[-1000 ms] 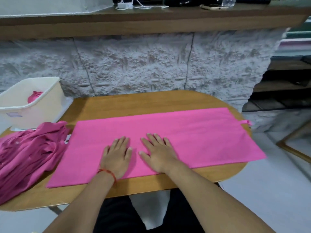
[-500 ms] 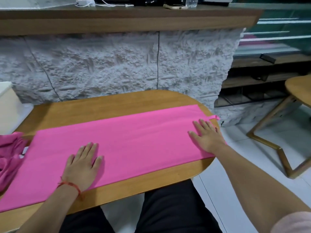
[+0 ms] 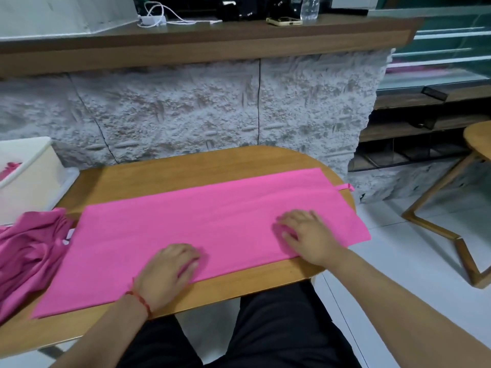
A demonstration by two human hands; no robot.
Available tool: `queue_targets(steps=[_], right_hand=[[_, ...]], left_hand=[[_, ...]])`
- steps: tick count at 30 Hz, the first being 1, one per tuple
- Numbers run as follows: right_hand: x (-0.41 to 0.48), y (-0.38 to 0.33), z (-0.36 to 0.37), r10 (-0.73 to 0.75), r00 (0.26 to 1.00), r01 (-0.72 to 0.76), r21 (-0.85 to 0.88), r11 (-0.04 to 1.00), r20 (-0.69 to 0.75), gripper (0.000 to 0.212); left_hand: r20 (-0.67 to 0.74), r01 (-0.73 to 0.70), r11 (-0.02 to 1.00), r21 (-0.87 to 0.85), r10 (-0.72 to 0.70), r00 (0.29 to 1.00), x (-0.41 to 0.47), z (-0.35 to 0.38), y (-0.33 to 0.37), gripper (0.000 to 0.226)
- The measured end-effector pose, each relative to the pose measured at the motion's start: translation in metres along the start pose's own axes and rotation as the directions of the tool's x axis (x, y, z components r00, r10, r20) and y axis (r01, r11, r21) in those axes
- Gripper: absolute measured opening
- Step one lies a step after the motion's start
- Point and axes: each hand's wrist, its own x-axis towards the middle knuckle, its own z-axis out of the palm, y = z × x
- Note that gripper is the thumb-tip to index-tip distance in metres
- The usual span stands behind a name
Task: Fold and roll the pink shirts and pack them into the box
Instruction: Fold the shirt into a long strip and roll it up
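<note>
The folded pink shirt [image 3: 212, 229] lies flat, a long band running almost the whole length of the wooden table [image 3: 186, 166], its right end hanging just past the table's rounded edge. A small pink loop [image 3: 346, 187] sticks out at the far right corner.

The right hand [image 3: 308, 235] is palm-down on the right part of the shirt, fingers [image 3: 285, 221] fairly straight and close together, pointing left, pressing the cloth against the table. The left hand [image 3: 164, 274] sits at the near edge of the shirt, around the middle, with a red string bracelet [image 3: 140, 301] on its wrist. Its fingers [image 3: 190, 264] look bent at the knuckles with the tips on the fabric, but they are blurred, so I cannot tell whether they pinch the edge or only press on it.

To the left, a heap of unfolded pink shirts [image 3: 29, 251] is bunched up, touching the left end of the folded one. Behind the heap stands the white plastic box [image 3: 29, 179], with something pink [image 3: 9, 168] showing inside near its left wall.

The person's black trousers [image 3: 279, 328] show below the table edge. Beyond the table is a rough white stone wall [image 3: 186, 110] topped by a wooden counter [image 3: 212, 41] carrying a phone [image 3: 284, 21], a white charger and cable [image 3: 154, 19] and a clear bottle [image 3: 309, 6]. A second wooden table [image 3: 478, 139] stands at the right.
</note>
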Motion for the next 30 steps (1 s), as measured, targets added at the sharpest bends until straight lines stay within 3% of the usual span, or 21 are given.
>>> queue_targets(steps=[3, 6, 11, 16, 20, 22, 26, 30], right_hand=[[-0.015, -0.049, 0.016, -0.198, 0.979, 0.188, 0.155, 0.97, 0.05, 0.044], [-0.027, -0.083, 0.033, -0.285, 0.957, 0.279, 0.101, 0.955, 0.053, 0.043], [-0.024, -0.102, 0.035, -0.265, 0.964, 0.265, 0.004, 0.964, 0.005, 0.041], [-0.015, -0.119, 0.038, -0.273, 0.961, 0.27, -0.079, 0.96, -0.04, 0.032], [-0.007, -0.124, 0.039, -0.234, 0.97, 0.233, -0.011, 0.972, -0.071, 0.025], [-0.003, -0.12, 0.039, -0.238, 0.971, 0.237, -0.031, 0.971, -0.035, 0.027], [-0.006, -0.097, 0.034, -0.241, 0.971, 0.241, -0.102, 0.965, 0.013, 0.025], [-0.017, -0.071, 0.026, -0.129, 0.989, 0.129, -0.006, 0.992, -0.07, 0.025]], left_hand=[[0.04, -0.047, 0.998, -0.04, 0.048, 0.998, -0.005, 0.006, 0.028, 0.039], [0.038, -0.025, 0.999, -0.022, 0.025, 0.999, -0.004, 0.002, 0.047, 0.045], [0.1, -0.008, 0.997, 0.083, -0.001, 0.995, 0.009, -0.004, 0.064, 0.048], [0.087, 0.1, 0.995, -0.012, -0.098, 0.991, 0.016, -0.008, 0.064, 0.032], [0.138, 0.065, 0.99, 0.124, -0.082, 0.987, 0.016, -0.006, 0.072, 0.045], [0.116, 0.082, 0.984, 0.158, -0.101, 0.988, 0.015, -0.005, 0.07, 0.039], [0.087, 0.144, 0.979, 0.146, -0.157, 0.984, -0.005, -0.011, 0.036, 0.033], [-0.005, 0.243, 0.969, 0.032, -0.243, 0.97, -0.042, -0.024, -0.016, 0.032]])
